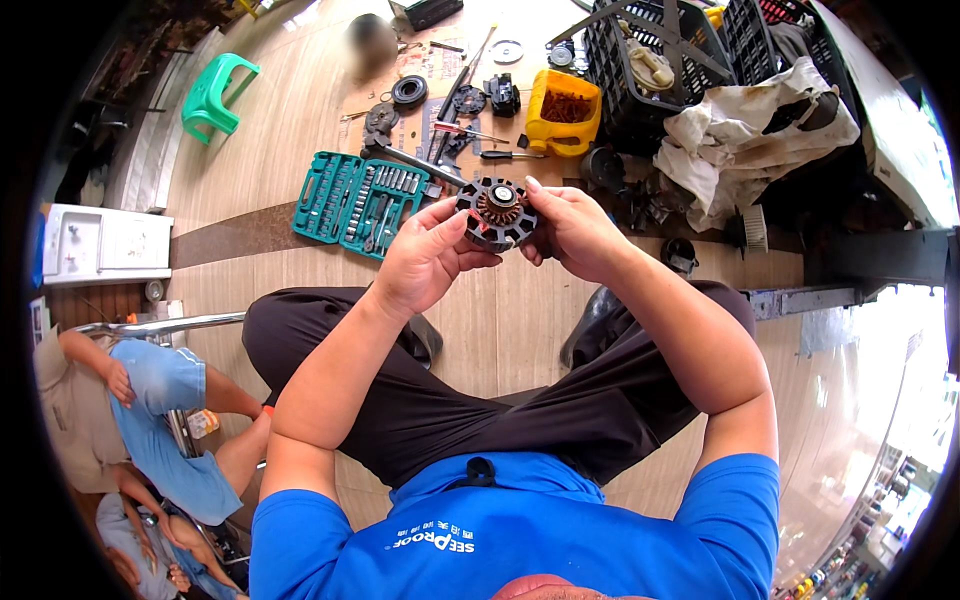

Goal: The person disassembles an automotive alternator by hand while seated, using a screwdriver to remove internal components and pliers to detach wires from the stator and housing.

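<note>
Both my hands hold a round motor stator (490, 228) up in front of me, above the floor. It has a dark slotted rim, copper windings around its middle and a pale metal hub. My left hand (432, 250) grips its left edge, with the thumb on the near-left face. On the opposite edge, my right hand (570, 225) has its thumb and fingers on the rim. Just beyond my left hand lies an open green socket set case (345, 208) with sockets and drivers. A screwdriver (512, 155) rests on cardboard past the stator.
Beyond my hands, several dark metal parts and a black ring (408, 91) lie on cardboard. A yellow cut-open container (563, 112) holds brownish pieces beside black crates (650, 75) and a dirty cloth (750, 135). A green stool (219, 97) stands far left; other people (165, 420) sit at near left.
</note>
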The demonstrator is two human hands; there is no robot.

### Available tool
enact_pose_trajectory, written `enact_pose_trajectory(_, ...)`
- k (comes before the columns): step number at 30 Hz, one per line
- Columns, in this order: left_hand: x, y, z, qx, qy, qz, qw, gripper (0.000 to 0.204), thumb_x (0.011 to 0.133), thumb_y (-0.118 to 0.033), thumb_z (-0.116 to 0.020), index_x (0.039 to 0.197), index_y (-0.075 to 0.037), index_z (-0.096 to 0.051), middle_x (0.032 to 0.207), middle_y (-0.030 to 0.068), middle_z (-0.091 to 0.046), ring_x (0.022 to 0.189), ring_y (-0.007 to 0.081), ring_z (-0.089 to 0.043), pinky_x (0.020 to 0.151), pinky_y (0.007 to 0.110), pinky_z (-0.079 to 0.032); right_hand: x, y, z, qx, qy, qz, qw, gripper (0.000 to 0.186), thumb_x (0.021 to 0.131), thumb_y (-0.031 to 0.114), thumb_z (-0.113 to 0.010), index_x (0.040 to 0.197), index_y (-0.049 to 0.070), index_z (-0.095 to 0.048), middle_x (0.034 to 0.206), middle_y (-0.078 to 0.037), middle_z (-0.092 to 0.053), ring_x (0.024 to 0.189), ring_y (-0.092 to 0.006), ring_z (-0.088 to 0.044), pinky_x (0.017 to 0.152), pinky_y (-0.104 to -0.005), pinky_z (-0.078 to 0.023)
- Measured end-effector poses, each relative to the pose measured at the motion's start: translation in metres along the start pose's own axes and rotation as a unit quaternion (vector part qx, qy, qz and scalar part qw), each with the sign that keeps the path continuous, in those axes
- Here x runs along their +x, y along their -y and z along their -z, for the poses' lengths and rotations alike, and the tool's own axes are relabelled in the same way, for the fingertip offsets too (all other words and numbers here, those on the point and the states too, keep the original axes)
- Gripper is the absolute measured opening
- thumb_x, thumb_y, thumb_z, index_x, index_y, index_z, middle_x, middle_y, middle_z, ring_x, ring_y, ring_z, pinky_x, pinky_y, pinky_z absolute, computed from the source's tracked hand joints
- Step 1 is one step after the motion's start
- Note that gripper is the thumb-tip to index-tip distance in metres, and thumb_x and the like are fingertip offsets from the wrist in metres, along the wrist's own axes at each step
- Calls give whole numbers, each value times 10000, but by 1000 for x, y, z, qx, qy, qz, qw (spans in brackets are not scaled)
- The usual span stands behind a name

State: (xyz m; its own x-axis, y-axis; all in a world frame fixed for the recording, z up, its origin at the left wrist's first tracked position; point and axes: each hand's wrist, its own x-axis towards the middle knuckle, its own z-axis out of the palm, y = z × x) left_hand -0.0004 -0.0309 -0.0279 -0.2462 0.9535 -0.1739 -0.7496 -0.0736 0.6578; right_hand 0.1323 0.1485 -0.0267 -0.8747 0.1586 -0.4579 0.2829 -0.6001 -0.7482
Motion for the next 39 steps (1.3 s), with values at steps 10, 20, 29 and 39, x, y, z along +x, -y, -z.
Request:
enact_pose_trajectory(10,0,0,2,2,13,3,1000,342,1028,-222,-458,1260,21,-520,1173,156,-648,1014,269,-677,881,422,-561,-1,2,-1,-7,4,-3,1000,451,1029,444,-438,951,42,-626,728,-46,-621,544,-125,-586,513,-261,-479)
enact_pose_trajectory(20,0,-3,-4,-12,-23,16,1000,404,967,-68,-404,1354,30,-465,1219,168,-626,1071,281,-653,903,449,-556,-1,2,1,-38,17,49,998,405,1031,417,-455,988,55,-630,733,-17,-616,566,-91,-570,529,-244,-478)
enact_pose_trajectory(29,2,-3,-3,-8,-25,19,999,407,955,-50,-386,1345,35,-467,1228,177,-619,1080,290,-651,899,456,-561,-5,6,-2,-36,20,45,998,366,1043,363,-443,1038,40,-615,769,-29,-624,589,-101,-576,553,-252,-502)
enact_pose_trajectory(39,2,-2,-2,-18,-34,16,999,396,956,-42,-375,1331,43,-471,1203,181,-630,1051,292,-662,878,457,-571,-5,4,0,-27,28,33,999,382,1045,374,-429,1042,39,-613,760,-39,-623,593,-115,-582,572,-259,-506)
